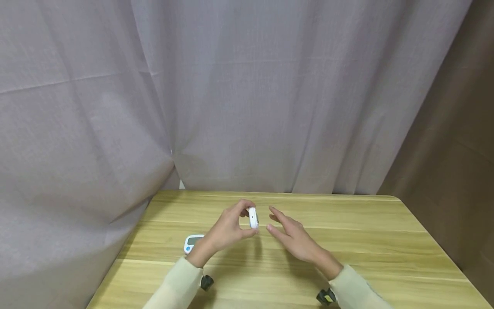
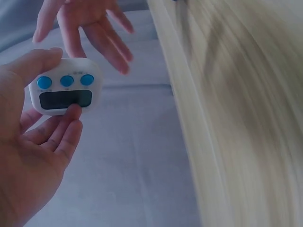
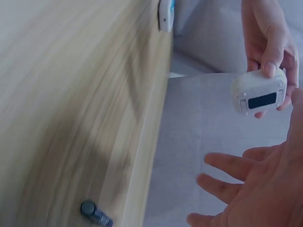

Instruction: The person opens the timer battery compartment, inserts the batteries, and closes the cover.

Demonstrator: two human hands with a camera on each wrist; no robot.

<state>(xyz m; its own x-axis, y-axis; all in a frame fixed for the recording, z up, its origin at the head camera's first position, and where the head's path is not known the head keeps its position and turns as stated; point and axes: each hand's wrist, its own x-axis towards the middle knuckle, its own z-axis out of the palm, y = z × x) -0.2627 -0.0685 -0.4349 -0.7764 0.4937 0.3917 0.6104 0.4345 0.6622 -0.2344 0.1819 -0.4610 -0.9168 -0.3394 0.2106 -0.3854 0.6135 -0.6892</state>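
White digital timer (image 1: 253,218) with blue buttons (image 2: 66,81) is sitting up in the air, low in the middle of the head frame. The left hand (image 1: 230,225) is pinching it with its fingers. The right hand (image 1: 296,239) is waiting just beside it, fingers wide. A second timer (image 1: 194,242) is lying on the counter (image 1: 366,240), lower left.

White blue-buttoned device (image 2: 66,89), upright in left grip (image 1: 230,227).

No text I can read.
Tiny marks (image 2: 44,90) by the blue buttons (image 2: 66,81) on my white device (image 2: 65,88) are blurred.
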